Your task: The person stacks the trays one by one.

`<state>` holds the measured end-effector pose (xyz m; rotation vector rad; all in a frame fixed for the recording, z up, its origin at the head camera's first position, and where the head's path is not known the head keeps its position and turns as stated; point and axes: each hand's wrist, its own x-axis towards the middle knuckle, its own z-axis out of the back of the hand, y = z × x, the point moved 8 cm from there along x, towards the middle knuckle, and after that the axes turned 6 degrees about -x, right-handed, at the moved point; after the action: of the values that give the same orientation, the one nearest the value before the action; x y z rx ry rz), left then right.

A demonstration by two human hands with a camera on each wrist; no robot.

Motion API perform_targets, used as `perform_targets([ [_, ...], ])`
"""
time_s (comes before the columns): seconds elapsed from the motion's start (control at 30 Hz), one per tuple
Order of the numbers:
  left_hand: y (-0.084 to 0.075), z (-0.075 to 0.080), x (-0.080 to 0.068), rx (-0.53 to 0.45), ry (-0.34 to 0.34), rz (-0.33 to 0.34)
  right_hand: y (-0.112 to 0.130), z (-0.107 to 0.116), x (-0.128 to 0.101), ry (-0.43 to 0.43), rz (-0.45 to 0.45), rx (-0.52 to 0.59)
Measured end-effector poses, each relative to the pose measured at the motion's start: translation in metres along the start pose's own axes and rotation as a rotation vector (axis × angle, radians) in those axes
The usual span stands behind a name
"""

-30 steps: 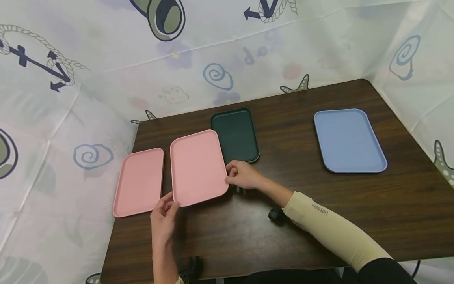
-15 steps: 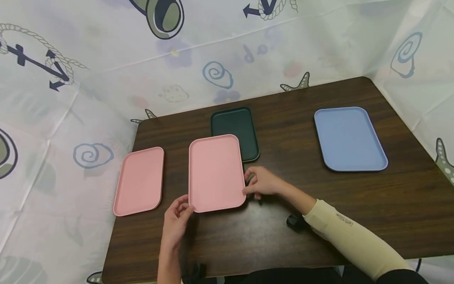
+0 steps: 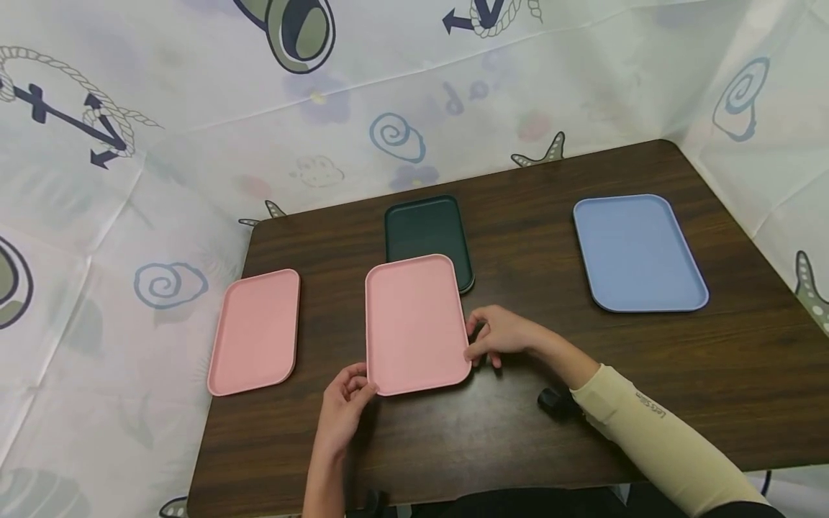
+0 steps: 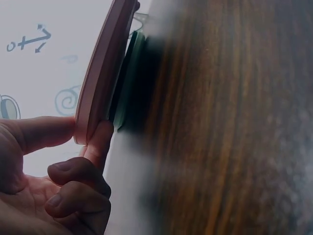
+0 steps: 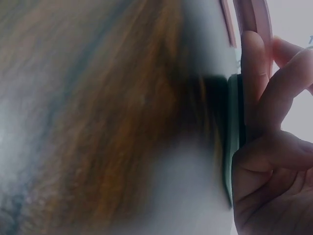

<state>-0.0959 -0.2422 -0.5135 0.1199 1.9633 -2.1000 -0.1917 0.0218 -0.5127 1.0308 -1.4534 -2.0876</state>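
A pink tray (image 3: 415,325) is pinched at its near left corner by the left hand (image 3: 343,410) and at its right edge by the right hand (image 3: 501,334), held above the table (image 3: 583,403), overlapping the dark green tray (image 3: 424,226). Not yet set down, it seems. A second pink tray (image 3: 255,331) and a blue tray (image 3: 637,252) lie flat apart.

A dark brown wooden table (image 3: 648,374) with rounded corners stands enclosed by pale printed sheeting (image 3: 194,86) hung behind and on both sides. The sheeting bears navy anchors, blue spirals and starfish. The lighting is soft and even.
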Motion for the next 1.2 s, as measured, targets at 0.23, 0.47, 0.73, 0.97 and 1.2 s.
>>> perform_targets([
  [0.23,-0.001,-0.004,0.005,0.054,-0.011,-0.019,-0.006,0.004,0.001,0.006,-0.007,0.009],
  [0.47,-0.003,-0.009,0.011,0.137,-0.023,-0.048,-0.008,0.011,0.002,-0.006,-0.029,0.013],
  [0.73,-0.006,-0.012,0.017,0.162,-0.028,-0.065,-0.013,0.018,0.004,-0.011,-0.057,0.017],
  [0.97,-0.01,-0.016,0.025,0.148,-0.006,-0.064,-0.013,0.025,0.006,-0.028,-0.058,0.004],
  [1.2,-0.009,-0.019,0.031,0.135,-0.019,-0.088,-0.014,0.032,0.007,-0.062,-0.069,0.004],
])
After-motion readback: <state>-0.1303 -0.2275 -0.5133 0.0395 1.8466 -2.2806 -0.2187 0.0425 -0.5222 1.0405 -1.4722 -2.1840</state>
